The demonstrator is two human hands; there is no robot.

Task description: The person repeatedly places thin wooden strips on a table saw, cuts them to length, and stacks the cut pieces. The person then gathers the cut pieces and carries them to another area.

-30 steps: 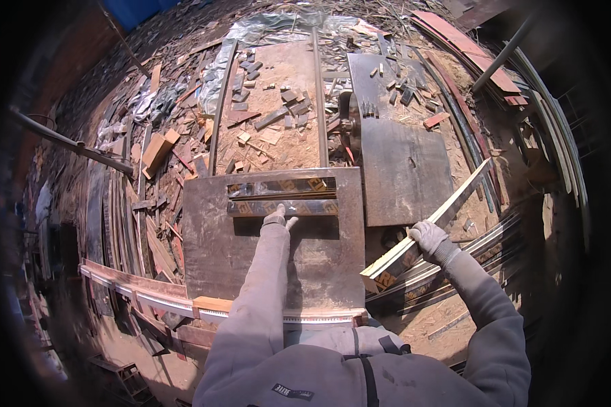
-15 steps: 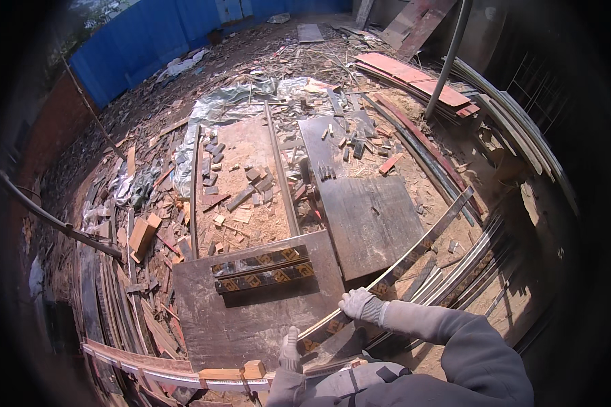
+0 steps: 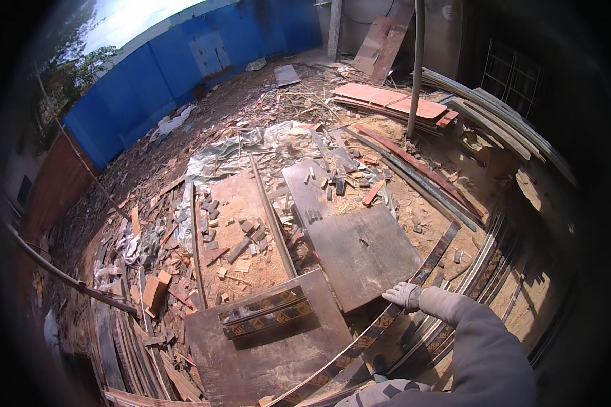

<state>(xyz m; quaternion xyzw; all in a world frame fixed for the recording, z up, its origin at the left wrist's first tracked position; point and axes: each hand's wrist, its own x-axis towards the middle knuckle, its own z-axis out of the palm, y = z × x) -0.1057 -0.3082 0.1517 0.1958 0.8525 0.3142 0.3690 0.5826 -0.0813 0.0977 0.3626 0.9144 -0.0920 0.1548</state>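
Observation:
My right hand [image 3: 404, 296], in a pale work glove, grips a long, narrow plywood strip [image 3: 370, 334] near its middle. The strip has a dark, printed face and slants from the lower edge up toward the right. My left hand is out of sight, and so is the strip's near end. Left of the long strip, two short dark strips [image 3: 266, 311] lie together on a large brown board [image 3: 251, 373]. Beyond my fingers is a second, greyish board [image 3: 361, 252].
Stacked long strips [image 3: 478, 264] lie to the right of my arm. Small offcuts [image 3: 248, 237] and sawdust are scattered ahead, between wooden rails. A metal pole [image 3: 415, 74] stands near red panels [image 3: 387, 99]. A blue fence [image 3: 183, 74] closes off the back.
My right hand has slid farther out along the strip, to the right. My left hand has dropped out of view. The view has tilted up, showing more of the fence.

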